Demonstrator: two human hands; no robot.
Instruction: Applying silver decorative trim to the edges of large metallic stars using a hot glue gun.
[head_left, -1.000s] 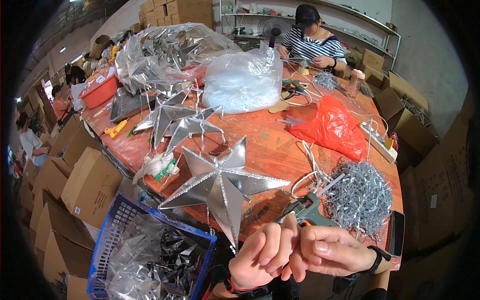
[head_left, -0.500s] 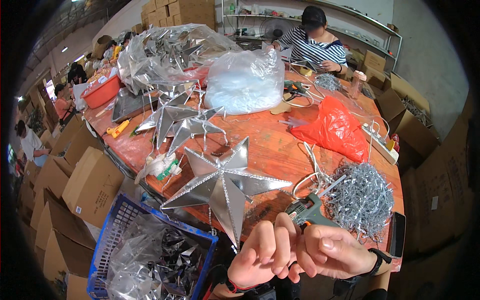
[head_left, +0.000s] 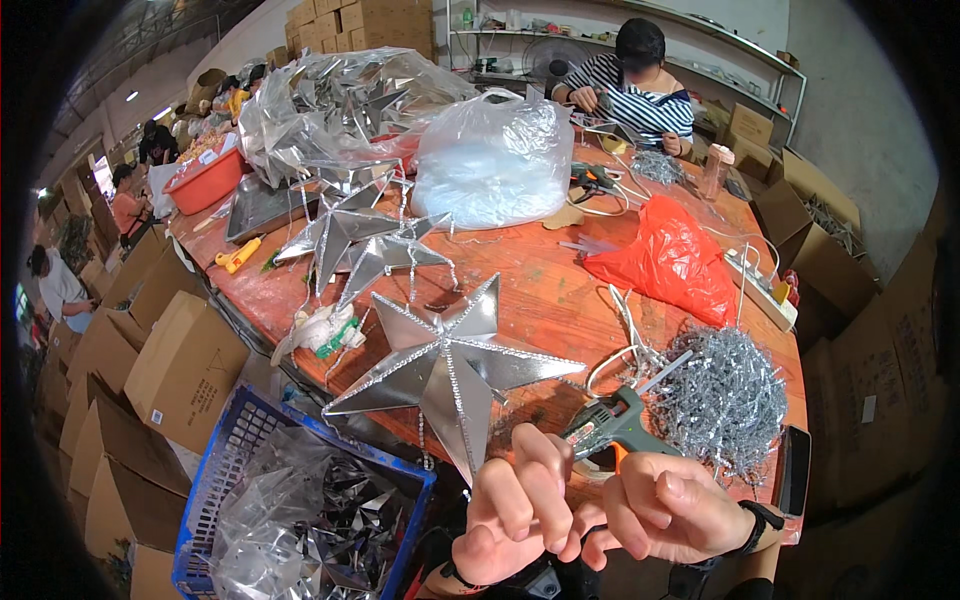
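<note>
My left hand [head_left: 515, 510] and my right hand [head_left: 665, 505] are raised close together at the table's near edge. Their fingers are loosely bent and apart, with no object visible in either; the lower fingers nearly meet. Just beyond my hands, a dark green glue gun [head_left: 622, 420] lies on the table, partly covered by my fingers. To the left, a large silver star [head_left: 445, 365] edged with beaded trim has one point reaching down near my left hand. A tangled heap of silver tinsel garland [head_left: 718, 400] sits beyond my right hand.
More silver stars [head_left: 350, 235] lie farther left, near a yellow-handled cutter [head_left: 238, 255]. A red plastic bag [head_left: 665, 260], a clear bag [head_left: 495, 160] and a power strip [head_left: 762, 285] are on the table. A blue crate [head_left: 240, 420] stands below left. A co-worker [head_left: 635, 95] sits opposite.
My hands have drawn slightly apart and their fingers have loosened, the left shifting a little left. The co-worker opposite has raised a hand toward the chest. The star and glue gun stay put.
</note>
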